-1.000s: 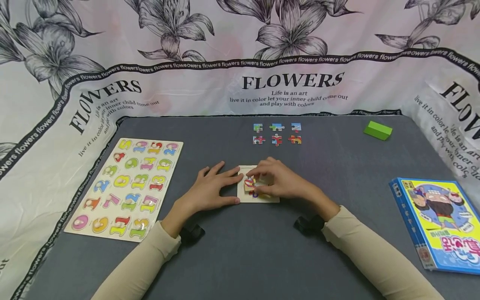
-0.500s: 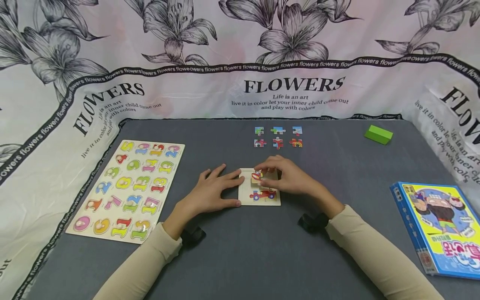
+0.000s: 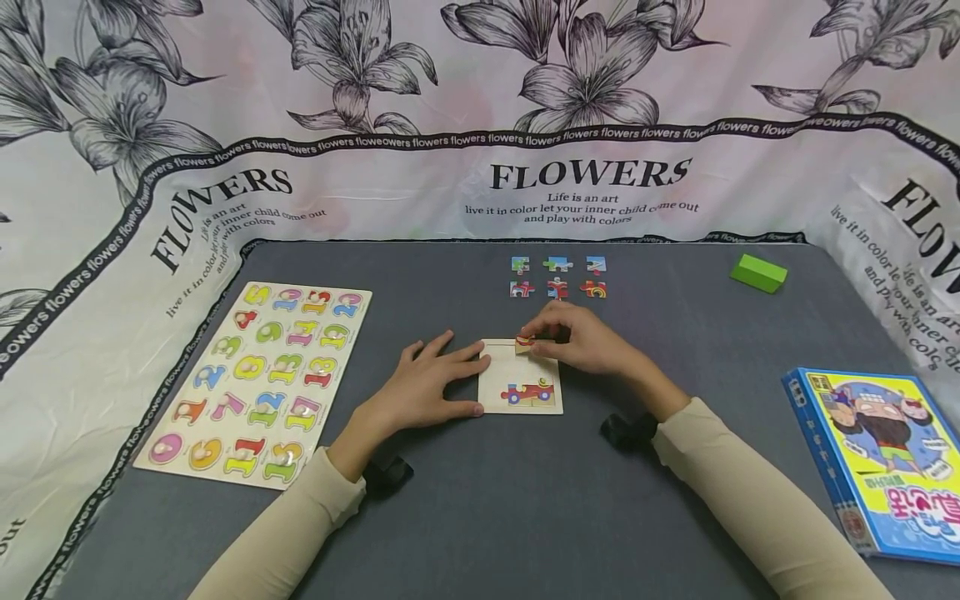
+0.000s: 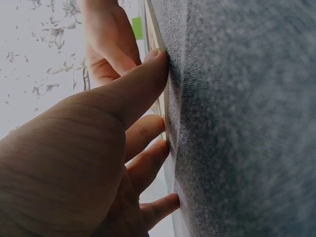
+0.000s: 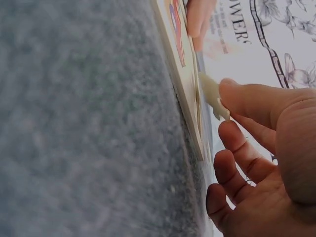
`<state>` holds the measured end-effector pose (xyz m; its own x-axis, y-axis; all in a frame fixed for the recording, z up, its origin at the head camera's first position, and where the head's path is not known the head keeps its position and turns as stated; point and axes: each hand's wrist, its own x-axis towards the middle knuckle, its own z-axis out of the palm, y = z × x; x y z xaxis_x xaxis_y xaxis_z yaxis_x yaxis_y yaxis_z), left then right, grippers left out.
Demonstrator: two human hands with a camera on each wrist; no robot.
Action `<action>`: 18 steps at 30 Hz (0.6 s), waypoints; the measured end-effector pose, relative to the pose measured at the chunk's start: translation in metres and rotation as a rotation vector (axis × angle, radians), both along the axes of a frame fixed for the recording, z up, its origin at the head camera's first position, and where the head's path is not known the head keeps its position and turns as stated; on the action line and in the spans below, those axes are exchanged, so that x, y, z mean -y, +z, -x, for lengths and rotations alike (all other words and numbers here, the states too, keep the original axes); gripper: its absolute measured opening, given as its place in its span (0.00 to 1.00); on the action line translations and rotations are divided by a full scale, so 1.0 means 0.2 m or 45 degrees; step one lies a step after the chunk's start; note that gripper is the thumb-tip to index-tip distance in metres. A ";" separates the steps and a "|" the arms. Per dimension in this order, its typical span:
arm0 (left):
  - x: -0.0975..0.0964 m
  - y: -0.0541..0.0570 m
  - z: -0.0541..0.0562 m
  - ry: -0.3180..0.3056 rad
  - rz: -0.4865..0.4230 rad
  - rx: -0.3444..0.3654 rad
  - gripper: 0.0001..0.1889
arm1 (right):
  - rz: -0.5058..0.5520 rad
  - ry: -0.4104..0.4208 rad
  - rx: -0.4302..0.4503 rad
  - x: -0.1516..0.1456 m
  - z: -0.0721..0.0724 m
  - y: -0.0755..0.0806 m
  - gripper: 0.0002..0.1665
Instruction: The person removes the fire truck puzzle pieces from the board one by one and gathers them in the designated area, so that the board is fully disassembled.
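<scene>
My right hand (image 3: 585, 337) pinches a small wooden jigsaw piece (image 3: 524, 344) between thumb and fingers. The piece is tipped up over the upper part of a square wooden puzzle board (image 3: 497, 375); its pale edge (image 5: 211, 91) shows in the right wrist view. Joined pieces forming a red truck picture (image 3: 528, 392) lie in the board's lower right. My left hand (image 3: 427, 379) lies with fingers spread on the left, its thumb and fingertips at the board's left edge. In the left wrist view, that thumb (image 4: 143, 81) reaches the board's side.
Several jigsaw pieces (image 3: 558, 264) lie in two rows beyond the board. A number puzzle board (image 3: 255, 383) is on the left. To the right are a green block (image 3: 759, 273) and a blue and yellow box (image 3: 873, 462). A flower-print cloth (image 3: 420, 183) rises behind the grey table.
My right hand has moved the piece from the board's left middle up to its upper part and tilted it, uncovering the truck picture. The left hand has kept its place at the edge.
</scene>
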<state>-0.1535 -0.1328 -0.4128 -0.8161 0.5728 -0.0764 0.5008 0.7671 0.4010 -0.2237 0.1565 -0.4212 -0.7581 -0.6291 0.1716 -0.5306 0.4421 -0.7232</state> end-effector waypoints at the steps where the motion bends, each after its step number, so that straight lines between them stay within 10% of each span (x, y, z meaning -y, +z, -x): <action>1: 0.00 0.00 0.00 0.001 -0.001 0.001 0.39 | 0.002 -0.001 0.004 0.00 0.00 0.00 0.15; 18: 0.00 0.00 0.00 -0.010 0.005 -0.010 0.38 | -0.009 -0.138 0.019 0.02 0.06 -0.01 0.19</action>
